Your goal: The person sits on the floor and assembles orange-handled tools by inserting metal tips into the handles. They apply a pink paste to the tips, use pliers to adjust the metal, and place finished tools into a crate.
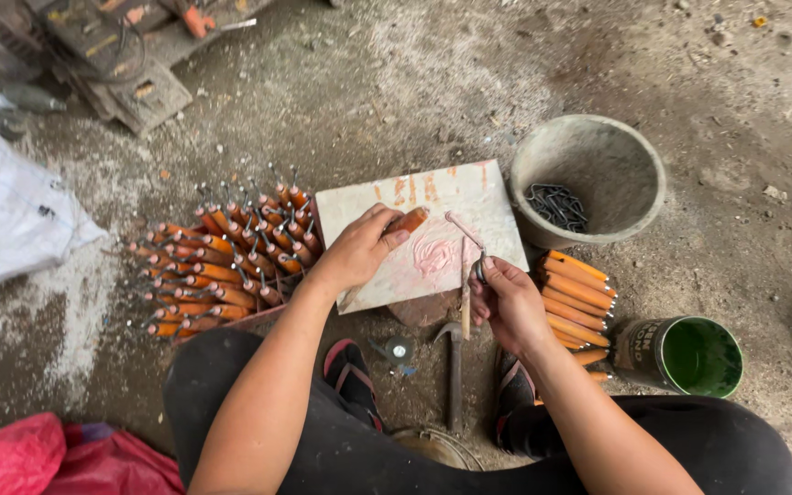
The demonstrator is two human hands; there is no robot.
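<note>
My left hand (359,247) grips an orange wooden handle (409,220) and holds it down on a pale slab (469,197) smeared with pink paste. Just right of the slab, my right hand (506,302) pinches a small metal hook (480,268) together with a thin stick (465,293) that reaches toward the pink smear (434,255). Left of the slab lies a pile of orange handles fitted with metal hooks (226,266). Plain orange handles (577,298) are stacked by my right wrist.
A grey bucket (588,174) with loose metal hooks inside stands at the upper right. A green-lined tin can (685,356) sits at the right. A hammer (454,367) lies between my sandalled feet. A white sack (6,211) lies left, red cloth (57,458) at the bottom left.
</note>
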